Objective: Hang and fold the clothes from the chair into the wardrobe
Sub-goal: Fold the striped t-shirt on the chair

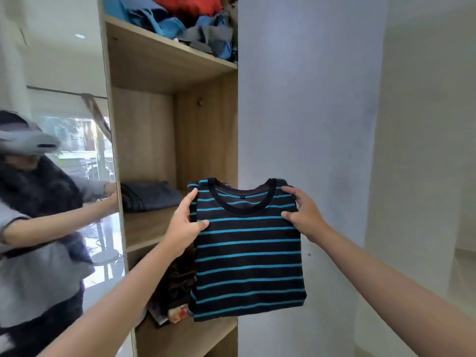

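A folded black shirt with blue stripes (248,253) hangs in the air in front of the open wooden wardrobe (164,65). My left hand (184,225) grips its upper left edge near the shoulder. My right hand (302,213) grips the upper right edge beside the collar. The shirt's collar faces up, and the lower part droops over the wardrobe's lower shelf. A folded dark grey garment (148,195) lies on the middle shelf, to the left of the shirt.
The top shelf holds a heap of blue, red and grey clothes (180,19). Dark items and a small packet (175,287) sit on the lower shelf. A mirror door (51,161) at left reflects a person. A white wall (309,99) stands to the right.
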`<state>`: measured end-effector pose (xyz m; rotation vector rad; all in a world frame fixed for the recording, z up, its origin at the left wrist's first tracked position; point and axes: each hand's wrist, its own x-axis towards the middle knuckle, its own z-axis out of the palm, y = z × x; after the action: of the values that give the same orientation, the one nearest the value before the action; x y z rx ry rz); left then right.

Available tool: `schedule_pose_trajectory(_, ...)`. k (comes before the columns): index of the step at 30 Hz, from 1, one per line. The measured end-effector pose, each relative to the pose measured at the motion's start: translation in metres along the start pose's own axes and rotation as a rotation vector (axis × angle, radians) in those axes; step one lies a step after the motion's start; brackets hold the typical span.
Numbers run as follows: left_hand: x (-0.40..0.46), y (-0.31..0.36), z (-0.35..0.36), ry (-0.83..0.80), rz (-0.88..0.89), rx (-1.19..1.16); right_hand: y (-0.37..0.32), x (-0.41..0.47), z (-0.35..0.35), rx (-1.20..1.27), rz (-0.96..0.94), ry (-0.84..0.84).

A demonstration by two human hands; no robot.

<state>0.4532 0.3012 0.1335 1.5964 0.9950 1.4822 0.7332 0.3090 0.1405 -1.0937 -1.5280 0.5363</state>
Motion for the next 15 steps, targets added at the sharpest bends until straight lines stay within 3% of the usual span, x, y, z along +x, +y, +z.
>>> schedule_pose_trajectory(8, 0.086, -0.011, -0.059, 0.152, 0.099, -0.005, -0.002, 0.133, 0.082, 0.067, -0.086, -0.111)
schedule_pose_trajectory(15, 0.16, -0.018, -0.076, 0.448, -0.03, -0.122, 0.011, 0.237, 0.147, 0.138, -0.12, -0.201)
